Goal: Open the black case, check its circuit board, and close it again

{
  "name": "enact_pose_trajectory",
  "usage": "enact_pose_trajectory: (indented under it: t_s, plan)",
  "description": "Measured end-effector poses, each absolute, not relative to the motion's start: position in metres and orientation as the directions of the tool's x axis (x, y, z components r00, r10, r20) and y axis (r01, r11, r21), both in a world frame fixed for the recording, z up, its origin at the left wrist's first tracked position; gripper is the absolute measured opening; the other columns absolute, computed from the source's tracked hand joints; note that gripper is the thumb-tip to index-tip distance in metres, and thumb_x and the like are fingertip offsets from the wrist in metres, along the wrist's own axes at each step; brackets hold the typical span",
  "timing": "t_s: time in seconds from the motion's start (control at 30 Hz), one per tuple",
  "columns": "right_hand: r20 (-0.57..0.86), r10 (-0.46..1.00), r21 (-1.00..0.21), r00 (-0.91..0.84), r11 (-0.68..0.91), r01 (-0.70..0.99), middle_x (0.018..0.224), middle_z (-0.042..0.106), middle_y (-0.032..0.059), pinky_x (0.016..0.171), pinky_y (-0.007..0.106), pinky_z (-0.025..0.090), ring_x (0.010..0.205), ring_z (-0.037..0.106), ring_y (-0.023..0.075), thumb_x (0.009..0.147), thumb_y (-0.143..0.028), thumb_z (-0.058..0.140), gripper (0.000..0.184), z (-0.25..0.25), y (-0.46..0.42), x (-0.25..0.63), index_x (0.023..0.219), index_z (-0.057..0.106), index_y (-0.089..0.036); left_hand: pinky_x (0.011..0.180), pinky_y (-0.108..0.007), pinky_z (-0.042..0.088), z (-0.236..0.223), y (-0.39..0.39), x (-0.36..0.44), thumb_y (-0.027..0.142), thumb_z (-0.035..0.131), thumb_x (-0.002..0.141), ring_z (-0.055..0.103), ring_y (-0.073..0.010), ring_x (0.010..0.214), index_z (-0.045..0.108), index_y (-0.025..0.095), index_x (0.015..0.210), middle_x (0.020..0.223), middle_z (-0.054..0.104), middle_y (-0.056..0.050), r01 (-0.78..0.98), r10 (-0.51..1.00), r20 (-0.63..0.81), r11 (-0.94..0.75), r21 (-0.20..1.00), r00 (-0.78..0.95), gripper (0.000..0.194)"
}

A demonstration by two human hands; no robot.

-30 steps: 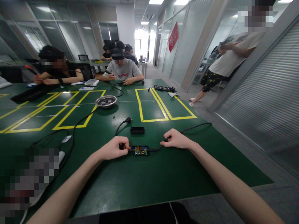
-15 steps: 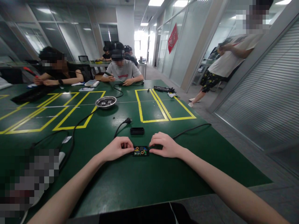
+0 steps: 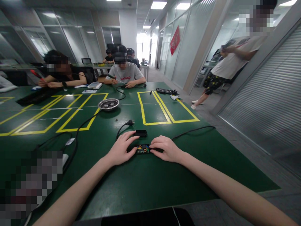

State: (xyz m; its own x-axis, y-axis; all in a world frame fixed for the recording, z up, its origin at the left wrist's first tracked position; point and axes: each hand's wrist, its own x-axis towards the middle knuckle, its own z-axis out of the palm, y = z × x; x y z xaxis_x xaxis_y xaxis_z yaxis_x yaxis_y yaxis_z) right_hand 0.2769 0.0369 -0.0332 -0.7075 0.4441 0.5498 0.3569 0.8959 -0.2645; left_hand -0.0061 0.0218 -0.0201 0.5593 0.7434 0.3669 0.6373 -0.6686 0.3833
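A small black case half (image 3: 143,153) with an exposed circuit board (image 3: 143,148) lies on the green table in front of me. Coils and other small components show on the board. My right hand (image 3: 166,149) has thumb and fingers closed around the right end of this case. At its left end, my left hand (image 3: 121,150) has its fingers spread, the thumb tip close to the case and the fingers reaching toward a black plastic case cover (image 3: 141,133). That cover lies just beyond the board; whether the fingertips touch it I cannot tell.
A black power plug (image 3: 130,122) on a cable lies beyond my left hand, and another black cable (image 3: 195,130) runs off rightward. Farther back are a metal bowl (image 3: 108,105) with metal parts and yellow tape rectangles (image 3: 157,123). Two people sit across; another stands at right.
My left hand has loosened from the left end of the case, its fingers spreading and moving forward toward the cover. My right hand stays at the right end. The view has shifted slightly.
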Motion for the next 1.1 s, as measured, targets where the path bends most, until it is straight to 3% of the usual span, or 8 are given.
enact_pose_trajectory:
  t_s: [0.13, 0.2, 0.3, 0.4, 0.57, 0.87, 1.03, 1.1]
  plan:
    - [0.503, 0.445, -0.269, -0.741, 0.895, 0.356, 0.1, 0.074, 0.0109, 0.081, 0.038, 0.053, 0.089, 0.068, 0.0226, 0.096, -0.037, 0.069, 0.02, -0.029, 0.035, 0.279, 0.095, 0.073, -0.017, 0.122, -0.06, 0.036, -0.022, 0.026, -0.006, 0.048, 0.07, 0.092, 0.042, -0.0385, 0.149, 0.058, 0.02, 0.145, 0.156, 0.053, -0.017, 0.649, 0.724, 0.273, -0.689, 0.323, 0.633, 0.061]
    - [0.496, 0.482, -0.287, -0.723, 0.876, 0.387, 0.113, 0.073, 0.014, 0.089, 0.043, 0.055, 0.101, 0.068, 0.026, 0.095, -0.039, 0.069, 0.026, -0.029, 0.035, 0.278, 0.11, 0.074, -0.018, 0.121, -0.061, 0.036, -0.021, 0.027, -0.004, 0.054, 0.078, 0.084, 0.045, -0.0402, 0.146, 0.061, 0.019, 0.143, 0.15, 0.059, -0.017, 0.642, 0.716, 0.28, -0.697, 0.319, 0.639, 0.07]
    - [0.483, 0.564, -0.319, -0.669, 0.826, 0.466, 0.151, 0.056, 0.0191, 0.11, 0.054, 0.049, 0.135, 0.056, 0.0328, 0.096, -0.043, 0.069, 0.053, -0.034, 0.037, 0.274, 0.144, 0.061, -0.022, 0.117, -0.056, 0.043, -0.018, 0.024, 0.001, 0.047, 0.079, 0.084, 0.054, -0.0367, 0.135, 0.064, 0.02, 0.137, 0.136, 0.067, -0.016, 0.614, 0.701, 0.323, -0.713, 0.339, 0.636, 0.062]
    - [0.413, 0.604, -0.334, -0.682, 0.797, 0.504, 0.161, 0.047, 0.0177, 0.119, 0.059, 0.04, 0.148, 0.045, 0.0342, 0.098, -0.046, 0.066, 0.058, -0.041, 0.041, 0.273, 0.152, 0.055, -0.025, 0.11, -0.048, 0.05, -0.015, 0.019, 0.004, 0.036, 0.075, 0.087, 0.061, -0.0315, 0.123, 0.064, 0.022, 0.133, 0.126, 0.07, -0.013, 0.567, 0.679, 0.333, -0.732, 0.378, 0.655, 0.049]
    - [0.373, 0.571, -0.341, -0.731, 0.817, 0.464, 0.148, 0.062, 0.0157, 0.118, 0.06, 0.042, 0.14, 0.056, 0.0314, 0.099, -0.04, 0.067, 0.045, -0.045, 0.044, 0.276, 0.142, 0.064, -0.027, 0.103, -0.044, 0.054, -0.014, 0.016, 0.006, 0.031, 0.072, 0.09, 0.064, -0.0285, 0.116, 0.063, 0.021, 0.132, 0.121, 0.071, -0.011, 0.556, 0.679, 0.309, -0.728, 0.4, 0.666, 0.044]
    - [0.448, 0.577, -0.501, -0.683, 0.794, 0.343, 0.144, 0.058, 0.0138, 0.101, 0.045, 0.061, 0.114, 0.071, 0.0241, 0.102, -0.024, 0.061, 0.026, -0.039, 0.04, 0.277, 0.123, 0.075, -0.024, 0.104, -0.047, 0.054, -0.013, 0.012, 0.007, 0.028, 0.08, 0.083, 0.061, -0.0306, 0.119, 0.074, 0.022, 0.108, 0.118, 0.066, -0.011, 0.565, 0.646, 0.4, -0.763, 0.313, 0.65, 0.027]
    - [0.507, 0.566, -0.538, -0.651, 0.797, 0.274, 0.137, 0.06, 0.0137, 0.097, 0.043, 0.063, 0.106, 0.073, 0.0228, 0.101, -0.022, 0.06, 0.022, -0.035, 0.036, 0.273, 0.117, 0.075, -0.022, 0.109, -0.048, 0.052, -0.016, 0.011, 0.005, 0.027, 0.085, 0.076, 0.057, -0.0335, 0.132, 0.059, 0.026, 0.137, 0.145, 0.054, -0.014, 0.603, 0.693, 0.419, -0.719, 0.345, 0.587, 0.066]
    - [0.532, 0.545, -0.534, -0.648, 0.81, 0.244, 0.131, 0.062, 0.0134, 0.096, 0.042, 0.062, 0.106, 0.073, 0.0228, 0.099, -0.021, 0.062, 0.02, -0.031, 0.033, 0.272, 0.114, 0.074, -0.021, 0.107, -0.045, 0.053, -0.015, 0.012, 0.004, 0.03, 0.084, 0.078, 0.062, -0.0314, 0.126, 0.053, 0.025, 0.143, 0.143, 0.059, -0.014, 0.61, 0.731, 0.354, -0.683, 0.403, 0.584, 0.072]
